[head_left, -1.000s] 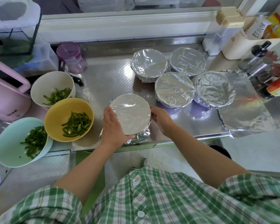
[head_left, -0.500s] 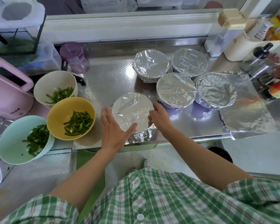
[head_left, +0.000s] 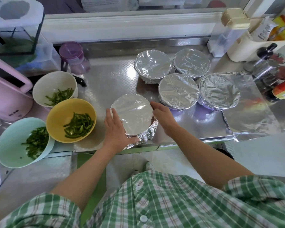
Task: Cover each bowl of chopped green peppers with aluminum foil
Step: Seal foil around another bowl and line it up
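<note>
Open lane up the middle of the worktop (head_left: 109,79), right back to the purple jar (head_left: 72,58). On the left it's walled by the white bowl (head_left: 39,89), yellow bowl (head_left: 56,122) and mint bowl (head_left: 8,145), bunched tight. On the right, foil-covered bowls (head_left: 178,92) sit packed together, with a loose foil sheet (head_left: 253,116) beyond. The wrapped bowl (head_left: 132,114) plugs the front edge.

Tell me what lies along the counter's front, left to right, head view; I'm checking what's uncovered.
A mint-green bowl of chopped peppers, yellow bowl of peppers, left hand, foil-covered bowl, right hand, flat foil sheet.
</note>
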`<state>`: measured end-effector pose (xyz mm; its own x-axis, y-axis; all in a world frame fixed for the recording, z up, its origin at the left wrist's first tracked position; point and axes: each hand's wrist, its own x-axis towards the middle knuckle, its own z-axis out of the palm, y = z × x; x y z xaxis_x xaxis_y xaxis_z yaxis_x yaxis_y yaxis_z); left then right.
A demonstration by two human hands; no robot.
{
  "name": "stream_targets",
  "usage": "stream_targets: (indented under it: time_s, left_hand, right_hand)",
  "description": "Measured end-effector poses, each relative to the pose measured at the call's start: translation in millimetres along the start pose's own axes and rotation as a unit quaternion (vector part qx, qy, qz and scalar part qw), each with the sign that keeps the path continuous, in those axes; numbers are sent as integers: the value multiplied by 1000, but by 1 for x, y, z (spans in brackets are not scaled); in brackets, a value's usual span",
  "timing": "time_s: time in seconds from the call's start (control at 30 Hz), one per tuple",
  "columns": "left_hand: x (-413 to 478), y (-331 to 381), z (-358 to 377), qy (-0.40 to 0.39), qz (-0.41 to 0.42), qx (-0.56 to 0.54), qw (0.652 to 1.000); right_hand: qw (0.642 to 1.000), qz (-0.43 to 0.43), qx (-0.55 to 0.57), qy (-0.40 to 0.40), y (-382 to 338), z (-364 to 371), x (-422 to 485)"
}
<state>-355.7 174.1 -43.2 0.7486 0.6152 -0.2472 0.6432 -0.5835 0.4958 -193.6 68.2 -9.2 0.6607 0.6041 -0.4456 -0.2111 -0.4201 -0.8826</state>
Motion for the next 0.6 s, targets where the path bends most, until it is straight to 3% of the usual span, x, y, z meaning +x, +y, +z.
stream_targets:
  time_s: [0.13, 0.6]
  left_hand:
    - [-1, 0, 4, 24, -9, 11, 1000]
    - [1, 6, 8, 59, -22, 49, 997]
  right_hand:
    - [991, 0, -107, 85, 22, -6, -8]
    - [967, -21, -222, 124, 36, -8, -8]
